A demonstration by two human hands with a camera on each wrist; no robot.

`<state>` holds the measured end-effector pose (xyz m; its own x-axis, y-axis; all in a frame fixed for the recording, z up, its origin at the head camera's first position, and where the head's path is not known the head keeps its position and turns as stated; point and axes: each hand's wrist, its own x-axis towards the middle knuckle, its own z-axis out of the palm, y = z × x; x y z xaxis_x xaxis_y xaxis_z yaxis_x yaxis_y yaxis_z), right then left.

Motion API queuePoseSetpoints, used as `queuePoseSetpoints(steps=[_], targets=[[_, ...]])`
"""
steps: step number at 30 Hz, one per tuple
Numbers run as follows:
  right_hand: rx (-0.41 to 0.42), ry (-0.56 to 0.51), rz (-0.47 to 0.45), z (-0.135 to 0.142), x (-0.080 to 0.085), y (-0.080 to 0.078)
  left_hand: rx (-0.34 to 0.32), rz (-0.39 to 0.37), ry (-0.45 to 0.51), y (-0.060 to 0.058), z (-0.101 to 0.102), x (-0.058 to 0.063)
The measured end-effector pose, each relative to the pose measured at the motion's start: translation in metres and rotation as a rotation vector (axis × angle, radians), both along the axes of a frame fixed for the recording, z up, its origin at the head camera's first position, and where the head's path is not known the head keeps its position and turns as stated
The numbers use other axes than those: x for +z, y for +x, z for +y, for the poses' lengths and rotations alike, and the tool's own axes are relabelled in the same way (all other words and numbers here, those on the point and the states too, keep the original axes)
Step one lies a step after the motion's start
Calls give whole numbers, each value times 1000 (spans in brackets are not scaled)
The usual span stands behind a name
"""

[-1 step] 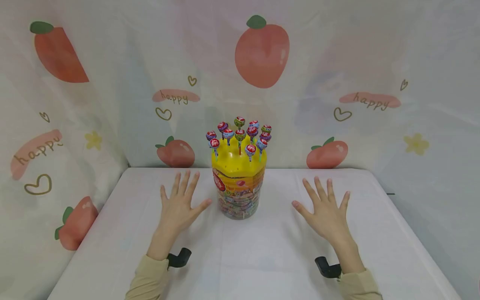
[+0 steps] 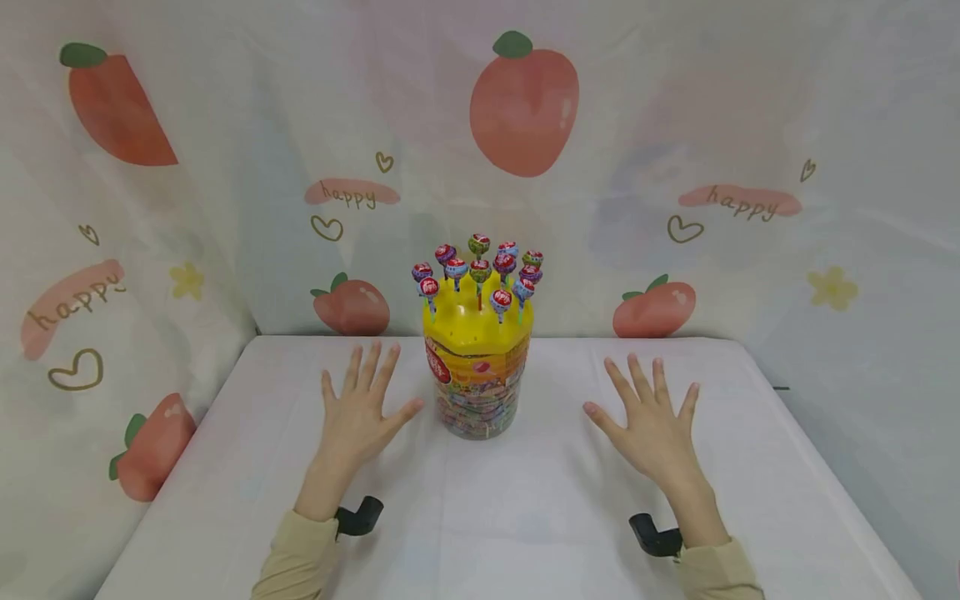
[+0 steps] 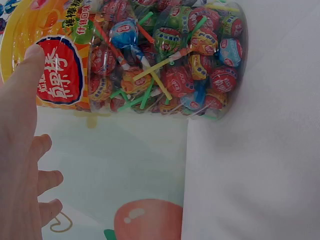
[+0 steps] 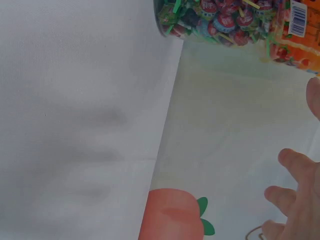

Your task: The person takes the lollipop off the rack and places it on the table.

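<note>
In the middle of the table stands a clear jar (image 2: 480, 408) full of wrapped lollipops, with an orange label and a yellow lid (image 2: 477, 327). Several lollipops (image 2: 501, 301) stick upright out of the lid. My left hand (image 2: 358, 421), fingers spread and holding nothing, hovers to the left of the jar. To the jar's right my right hand (image 2: 654, 429) is likewise spread and holds nothing. The left wrist view shows the jar's packed lollipops (image 3: 165, 55) close up, with the left thumb overlapping the label. A barcode (image 4: 298, 19) shows on the jar in the right wrist view.
A white cloth covers the table (image 2: 487, 525). Behind it and along the left hangs a pale backdrop (image 2: 247, 100) printed with peaches, hearts and writing. Black curved camera mounts (image 2: 360, 516) sit at both wrists, beside the beige sleeves (image 2: 296, 558).
</note>
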<state>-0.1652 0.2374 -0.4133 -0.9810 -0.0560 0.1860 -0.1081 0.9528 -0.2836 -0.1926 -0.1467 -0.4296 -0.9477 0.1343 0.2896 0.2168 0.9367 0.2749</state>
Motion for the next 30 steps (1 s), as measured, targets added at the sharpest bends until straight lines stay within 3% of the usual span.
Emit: queuePoseSetpoints(steps=[7, 14, 23, 30], targets=[[2, -10, -3, -1, 1, 0, 7, -24, 3, -2, 4, -3], [-5, -41, 38, -5, 2, -1, -1, -9, 70, -5, 12, -6], [3, -138, 113, -15, 6, 0, -45, 148, 211, -6, 22, -11], [34, -252, 196, -27, 14, -1, -102, 251, 423, -9, 31, -16]])
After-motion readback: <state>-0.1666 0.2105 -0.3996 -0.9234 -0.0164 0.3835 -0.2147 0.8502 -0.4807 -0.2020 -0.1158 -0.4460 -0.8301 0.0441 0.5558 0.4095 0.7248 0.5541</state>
